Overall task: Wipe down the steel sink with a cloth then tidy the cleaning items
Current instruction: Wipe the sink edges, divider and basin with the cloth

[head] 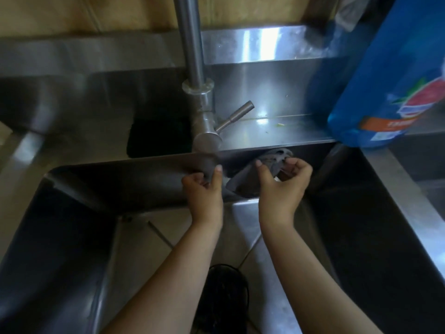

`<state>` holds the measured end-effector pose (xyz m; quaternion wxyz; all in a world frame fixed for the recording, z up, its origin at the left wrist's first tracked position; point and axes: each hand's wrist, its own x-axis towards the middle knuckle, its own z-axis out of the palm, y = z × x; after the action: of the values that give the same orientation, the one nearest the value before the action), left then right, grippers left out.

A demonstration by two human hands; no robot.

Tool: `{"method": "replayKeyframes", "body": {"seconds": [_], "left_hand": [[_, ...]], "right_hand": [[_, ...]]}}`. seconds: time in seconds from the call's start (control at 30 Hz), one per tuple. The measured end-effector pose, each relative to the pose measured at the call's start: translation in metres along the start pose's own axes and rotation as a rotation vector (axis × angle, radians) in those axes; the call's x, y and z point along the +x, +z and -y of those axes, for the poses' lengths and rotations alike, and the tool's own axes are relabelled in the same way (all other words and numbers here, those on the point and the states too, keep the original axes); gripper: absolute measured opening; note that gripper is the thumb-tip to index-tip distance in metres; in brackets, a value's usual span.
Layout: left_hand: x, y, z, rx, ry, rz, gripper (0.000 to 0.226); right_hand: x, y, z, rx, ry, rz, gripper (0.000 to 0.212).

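Observation:
A grey cloth (243, 175) hangs stretched between both my hands, held above the steel sink basin (72, 237) close to its back wall. My left hand (204, 189) pinches one end of the cloth between thumb and fingers. My right hand (284, 182) grips the bunched other end, fingers curled around it. The basin's dark round drain (224, 295) lies below my forearms. The steel tap (192, 68) rises just behind my hands, its lever (237, 114) pointing right.
A large blue detergent bottle (390, 80) stands on the back ledge (277, 133) at the right. A dark sponge-like thing (159, 136) sits on the ledge left of the tap. Small food scraps lie on the ledge.

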<state>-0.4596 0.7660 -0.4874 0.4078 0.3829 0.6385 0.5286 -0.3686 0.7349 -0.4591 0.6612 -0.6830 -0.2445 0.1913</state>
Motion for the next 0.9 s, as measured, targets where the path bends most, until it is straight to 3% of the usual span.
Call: {"method": "replayKeyframes", "body": {"seconds": [0.47,0.9], "left_hand": [[-0.009,0.026,-0.007,0.025,-0.056,-0.101,0.031],[-0.009,0.028,-0.002,0.035,-0.084,-0.091,0.031]], "right_hand": [[0.002,0.019,-0.013,-0.111,-0.032,0.026,0.050],[0.011,0.013,-0.091,-0.353,0.196,0.081,0.046]]}}
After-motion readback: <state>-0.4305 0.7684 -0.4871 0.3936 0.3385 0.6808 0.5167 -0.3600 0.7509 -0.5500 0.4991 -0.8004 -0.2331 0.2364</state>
